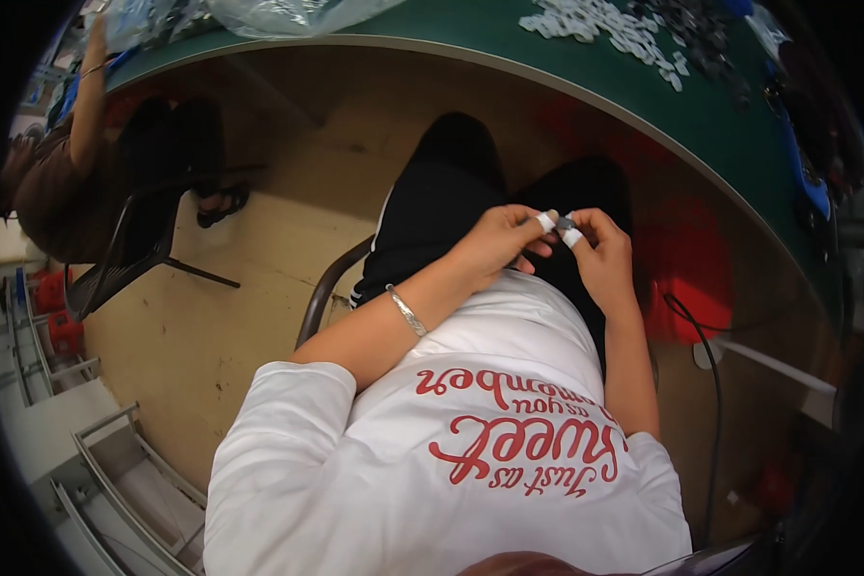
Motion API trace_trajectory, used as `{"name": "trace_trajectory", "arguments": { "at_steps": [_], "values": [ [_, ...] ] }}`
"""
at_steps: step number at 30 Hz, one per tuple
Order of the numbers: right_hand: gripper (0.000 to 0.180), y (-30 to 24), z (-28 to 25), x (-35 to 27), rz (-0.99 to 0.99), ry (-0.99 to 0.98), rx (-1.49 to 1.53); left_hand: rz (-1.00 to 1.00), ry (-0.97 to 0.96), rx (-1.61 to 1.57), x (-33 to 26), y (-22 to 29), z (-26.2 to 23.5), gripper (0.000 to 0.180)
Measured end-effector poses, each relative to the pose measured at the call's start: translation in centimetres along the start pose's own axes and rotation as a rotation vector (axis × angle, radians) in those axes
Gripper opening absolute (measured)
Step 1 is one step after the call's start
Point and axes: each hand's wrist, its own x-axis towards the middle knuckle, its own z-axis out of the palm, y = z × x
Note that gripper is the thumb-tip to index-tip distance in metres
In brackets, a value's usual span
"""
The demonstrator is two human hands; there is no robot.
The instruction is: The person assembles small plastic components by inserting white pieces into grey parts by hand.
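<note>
Above my lap, my left hand (502,240) and my right hand (602,257) meet with their fingertips almost together. Between them is a small dark grey piece (564,224), pinched by thumb and fingers from both sides. Its exact kind is too small to make out. White tape is wrapped round both thumbs, and a silvery bracelet (407,311) circles my left wrist. On the table beyond lie a heap of small white plastic pieces (600,27) and, to its right, a heap of small black pieces (698,36).
The green table (432,29) curves in front of me, with clear plastic bags (293,13) at its far left. A blue object (808,168) lies at the right. Another person (77,182) sits on a chair at the left. Below the table is a red stool (686,278); a black cable (716,403) hangs nearby.
</note>
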Motion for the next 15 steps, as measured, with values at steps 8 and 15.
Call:
{"name": "trace_trajectory", "arguments": {
  "at_steps": [8,15],
  "values": [
    [0.026,-2.6,0.1,0.2,0.009,0.052,0.253,0.223,0.004,0.127,-1.1,1.2,0.5,0.026],
    [0.021,-3.3,-1.0,0.8,0.348,-0.122,0.808,0.747,0.104,0.611,-1.0,0.6,0.6,0.032]
  ]
}}
